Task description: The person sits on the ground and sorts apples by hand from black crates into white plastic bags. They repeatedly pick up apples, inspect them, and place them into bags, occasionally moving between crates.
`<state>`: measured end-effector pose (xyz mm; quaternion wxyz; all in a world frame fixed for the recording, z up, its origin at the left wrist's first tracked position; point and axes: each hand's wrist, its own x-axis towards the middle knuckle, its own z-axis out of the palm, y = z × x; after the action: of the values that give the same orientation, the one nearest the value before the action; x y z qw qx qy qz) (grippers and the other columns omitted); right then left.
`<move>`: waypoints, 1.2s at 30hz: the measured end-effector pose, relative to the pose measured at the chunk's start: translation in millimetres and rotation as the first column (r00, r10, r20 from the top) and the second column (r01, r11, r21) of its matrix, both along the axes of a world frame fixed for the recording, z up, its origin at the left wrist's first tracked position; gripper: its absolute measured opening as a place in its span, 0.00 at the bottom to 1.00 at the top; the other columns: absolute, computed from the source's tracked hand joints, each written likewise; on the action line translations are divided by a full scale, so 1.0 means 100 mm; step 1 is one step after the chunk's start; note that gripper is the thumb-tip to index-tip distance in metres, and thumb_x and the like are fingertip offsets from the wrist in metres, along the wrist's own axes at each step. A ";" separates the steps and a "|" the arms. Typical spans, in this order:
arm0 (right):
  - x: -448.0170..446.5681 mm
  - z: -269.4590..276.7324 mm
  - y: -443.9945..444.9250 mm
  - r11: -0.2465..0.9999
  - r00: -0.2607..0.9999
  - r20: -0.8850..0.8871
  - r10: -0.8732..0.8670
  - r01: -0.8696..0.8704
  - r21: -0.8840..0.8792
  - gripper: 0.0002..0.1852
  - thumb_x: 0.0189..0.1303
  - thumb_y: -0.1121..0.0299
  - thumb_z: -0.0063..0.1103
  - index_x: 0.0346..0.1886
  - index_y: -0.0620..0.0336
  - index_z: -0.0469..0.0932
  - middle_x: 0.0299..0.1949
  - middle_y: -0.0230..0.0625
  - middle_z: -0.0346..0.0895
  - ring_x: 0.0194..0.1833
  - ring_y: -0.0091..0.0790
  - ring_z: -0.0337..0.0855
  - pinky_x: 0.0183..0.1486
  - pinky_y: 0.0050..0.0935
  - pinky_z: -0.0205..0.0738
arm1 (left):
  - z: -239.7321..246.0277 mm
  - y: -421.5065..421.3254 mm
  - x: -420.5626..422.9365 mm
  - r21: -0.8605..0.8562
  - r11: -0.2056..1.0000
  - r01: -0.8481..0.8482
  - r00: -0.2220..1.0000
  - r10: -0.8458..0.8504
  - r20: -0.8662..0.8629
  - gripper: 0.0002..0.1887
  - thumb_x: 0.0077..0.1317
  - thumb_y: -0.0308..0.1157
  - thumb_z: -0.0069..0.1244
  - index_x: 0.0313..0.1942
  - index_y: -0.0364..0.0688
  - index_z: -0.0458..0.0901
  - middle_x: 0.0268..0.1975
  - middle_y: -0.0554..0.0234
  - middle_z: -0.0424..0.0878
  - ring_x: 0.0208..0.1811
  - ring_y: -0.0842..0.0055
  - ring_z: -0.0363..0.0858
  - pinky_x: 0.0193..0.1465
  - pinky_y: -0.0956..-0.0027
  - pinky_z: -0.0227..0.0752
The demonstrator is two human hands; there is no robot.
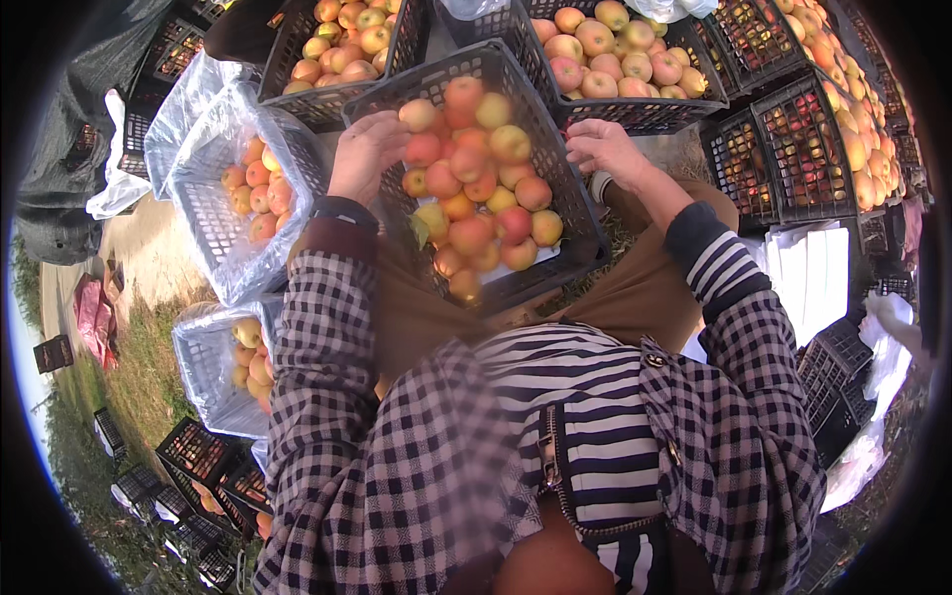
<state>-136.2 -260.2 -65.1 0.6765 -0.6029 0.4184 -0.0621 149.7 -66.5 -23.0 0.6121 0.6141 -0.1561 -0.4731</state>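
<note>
A black plastic crate (573, 256) of red and yellow apples (468, 163) stands tilted between my knees. Some of the apples look blurred. My left hand (370, 152) is over the crate's left side, fingers bent and close to an apple near the far end; its thumb is hidden. At the crate's right rim, my right hand (606, 151) has its fingers spread, with nothing visible in them. Whether those fingertips touch the rim is unclear. A green leaf (419, 231) lies among the apples at the left, and a white sheet (520, 266) shows beneath the nearest ones.
To the left are two crates lined with clear plastic (216, 249) (216, 372), each partly filled with apples. Beyond my crate stand two more apple crates (320, 104) (632, 111). Stacked full crates (803, 149) rise at the right, near white sheets (807, 279).
</note>
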 end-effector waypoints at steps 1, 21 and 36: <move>0.15 -0.28 0.09 0.994 0.989 -0.105 0.105 -0.103 0.025 0.19 0.53 0.67 0.58 0.47 0.66 0.72 0.37 0.33 0.75 0.36 0.26 0.78 0.32 0.23 0.72 | 0.02 -0.01 0.02 -0.003 1.000 -0.002 1.000 0.002 0.012 0.16 0.64 0.31 0.46 0.50 0.33 0.70 0.42 0.56 0.79 0.39 0.77 0.79 0.41 0.75 0.74; 0.47 -0.76 0.96 0.896 0.980 0.021 0.199 -0.190 0.401 0.32 0.49 0.60 0.60 0.59 0.54 0.63 0.51 0.42 0.69 0.47 0.43 0.76 0.42 0.36 0.74 | 0.21 0.13 0.02 -0.011 1.000 0.025 0.999 -0.025 0.034 0.11 0.63 0.32 0.48 0.44 0.38 0.75 0.39 0.66 0.81 0.37 0.82 0.78 0.40 0.77 0.71; -0.18 0.35 1.40 0.452 0.749 0.501 -0.433 -0.300 0.840 0.32 0.61 0.39 0.34 0.58 0.53 0.63 0.52 0.44 0.71 0.39 0.41 0.77 0.32 0.33 0.75 | 0.23 0.60 -1.59 -0.182 0.945 0.271 0.955 -0.288 -0.073 0.31 0.59 0.24 0.52 0.62 0.39 0.59 0.51 0.57 0.74 0.49 0.75 0.75 0.54 0.70 0.68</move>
<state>-153.9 -120.5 -30.1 0.9839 -0.0755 0.1454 -0.0711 -9.3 -6.2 0.4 0.5959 0.5070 -0.2511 -0.5699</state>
